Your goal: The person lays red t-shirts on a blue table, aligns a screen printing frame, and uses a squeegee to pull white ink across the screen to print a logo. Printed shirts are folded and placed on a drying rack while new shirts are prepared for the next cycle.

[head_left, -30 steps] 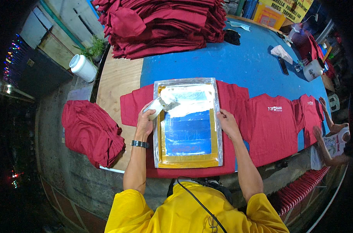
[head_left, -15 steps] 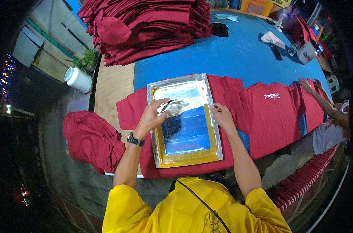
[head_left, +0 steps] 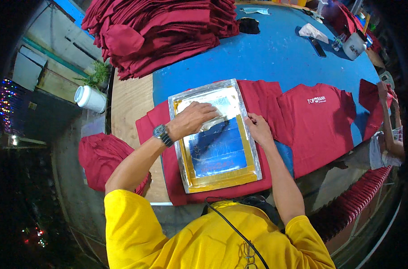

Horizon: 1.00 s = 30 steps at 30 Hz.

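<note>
A screen-printing frame (head_left: 222, 184) with a silver border and yellow tape lies on a maroon shirt (head_left: 150, 117). Its mesh is white toward the far end and blue nearer me. My left hand (head_left: 192, 119), palm down over the white part, has its fingers closed over a small pale flat piece (head_left: 213, 123), mostly hidden beneath them. With closed fingers, my right hand (head_left: 260, 129) grips the frame's right edge. To the right lies a maroon shirt with a white print (head_left: 315, 121).
A tall stack of folded maroon shirts (head_left: 159, 36) stands on the blue table (head_left: 275, 54) at the far left. More maroon cloth (head_left: 109, 159) hangs at the left edge. A co-worker's hand (head_left: 383, 92) holds a maroon shirt at the right. A white tub (head_left: 91, 98) stands beyond the left edge.
My left hand has moved rightward over the mesh and turned palm down. My right hand keeps its hold on the frame. The co-worker has raised part of a maroon shirt at the right.
</note>
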Each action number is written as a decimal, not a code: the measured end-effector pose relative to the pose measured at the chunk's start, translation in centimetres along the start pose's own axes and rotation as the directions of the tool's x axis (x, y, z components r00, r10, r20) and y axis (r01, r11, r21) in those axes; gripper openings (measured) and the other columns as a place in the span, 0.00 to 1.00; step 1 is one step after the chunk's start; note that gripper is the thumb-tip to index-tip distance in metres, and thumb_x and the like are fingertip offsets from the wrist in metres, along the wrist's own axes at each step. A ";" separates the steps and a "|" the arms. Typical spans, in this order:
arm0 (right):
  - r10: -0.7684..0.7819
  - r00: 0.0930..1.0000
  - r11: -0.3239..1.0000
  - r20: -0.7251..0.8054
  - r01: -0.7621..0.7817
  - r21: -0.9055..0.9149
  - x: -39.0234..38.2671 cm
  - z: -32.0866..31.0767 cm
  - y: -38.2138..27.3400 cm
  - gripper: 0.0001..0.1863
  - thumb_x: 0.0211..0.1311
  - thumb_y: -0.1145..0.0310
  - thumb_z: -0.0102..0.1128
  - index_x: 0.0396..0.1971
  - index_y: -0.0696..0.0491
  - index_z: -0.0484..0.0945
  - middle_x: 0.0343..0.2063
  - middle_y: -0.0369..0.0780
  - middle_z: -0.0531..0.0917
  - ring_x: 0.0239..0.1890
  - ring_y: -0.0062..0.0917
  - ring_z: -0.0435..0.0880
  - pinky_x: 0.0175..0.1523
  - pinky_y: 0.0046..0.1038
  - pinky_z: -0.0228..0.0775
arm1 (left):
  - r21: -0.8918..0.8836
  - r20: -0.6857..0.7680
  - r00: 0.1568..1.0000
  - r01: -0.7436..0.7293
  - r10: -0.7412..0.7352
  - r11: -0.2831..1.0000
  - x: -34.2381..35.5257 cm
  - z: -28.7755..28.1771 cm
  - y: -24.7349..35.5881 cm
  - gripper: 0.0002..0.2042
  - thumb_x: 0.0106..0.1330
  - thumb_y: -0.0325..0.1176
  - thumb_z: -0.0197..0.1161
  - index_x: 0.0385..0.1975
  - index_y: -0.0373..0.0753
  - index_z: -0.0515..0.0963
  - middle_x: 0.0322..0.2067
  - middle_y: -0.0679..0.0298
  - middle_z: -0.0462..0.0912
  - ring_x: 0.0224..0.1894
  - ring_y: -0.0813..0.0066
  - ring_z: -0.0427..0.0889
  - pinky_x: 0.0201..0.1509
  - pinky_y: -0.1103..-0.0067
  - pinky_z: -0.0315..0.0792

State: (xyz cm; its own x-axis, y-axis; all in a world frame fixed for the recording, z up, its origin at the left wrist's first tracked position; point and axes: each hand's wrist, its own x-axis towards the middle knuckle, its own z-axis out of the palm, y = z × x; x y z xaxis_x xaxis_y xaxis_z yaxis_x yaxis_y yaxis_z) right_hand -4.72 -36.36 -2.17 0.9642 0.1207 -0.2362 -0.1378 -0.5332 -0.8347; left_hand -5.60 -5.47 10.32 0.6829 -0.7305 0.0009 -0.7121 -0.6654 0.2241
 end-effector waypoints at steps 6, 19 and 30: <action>-0.011 1.000 1.000 -0.003 0.011 -0.010 -0.6 -0.6 -1.0 0.28 0.75 0.48 0.59 0.63 0.53 0.82 0.51 0.53 0.86 0.57 0.48 0.85 0.63 0.46 0.75 | 0.007 0.110 0.983 0.148 -0.148 0.989 -7.0 -3.3 0.1 0.31 0.57 0.18 0.63 0.65 0.40 0.77 0.65 0.55 0.80 0.71 0.55 0.75 0.74 0.60 0.67; -0.016 1.000 0.999 -0.020 0.015 -0.041 -1.1 -1.4 -1.2 0.28 0.75 0.48 0.59 0.63 0.54 0.83 0.53 0.55 0.87 0.61 0.50 0.84 0.68 0.46 0.72 | 0.081 -0.079 0.997 0.030 -0.023 0.996 3.4 0.3 -2.3 0.39 0.56 0.17 0.63 0.73 0.47 0.73 0.71 0.61 0.76 0.75 0.59 0.71 0.78 0.57 0.63; -0.035 0.999 0.999 -0.039 0.034 -0.009 -1.4 -2.1 -1.5 0.27 0.75 0.51 0.61 0.61 0.57 0.83 0.47 0.51 0.86 0.53 0.42 0.86 0.61 0.41 0.75 | 0.186 0.034 0.999 -0.007 0.000 0.982 3.6 1.3 -3.1 0.42 0.57 0.19 0.69 0.76 0.49 0.68 0.77 0.64 0.69 0.79 0.61 0.64 0.80 0.57 0.60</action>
State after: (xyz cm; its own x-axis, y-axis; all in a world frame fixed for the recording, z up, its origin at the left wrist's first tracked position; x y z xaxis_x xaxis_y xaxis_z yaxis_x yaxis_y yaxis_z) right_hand -5.41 -37.48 0.44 0.9764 0.1066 -0.1876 -0.1024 -0.5364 -0.8377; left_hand -1.13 -6.24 8.40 0.6768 -0.7355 -0.0322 -0.7345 -0.6776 0.0386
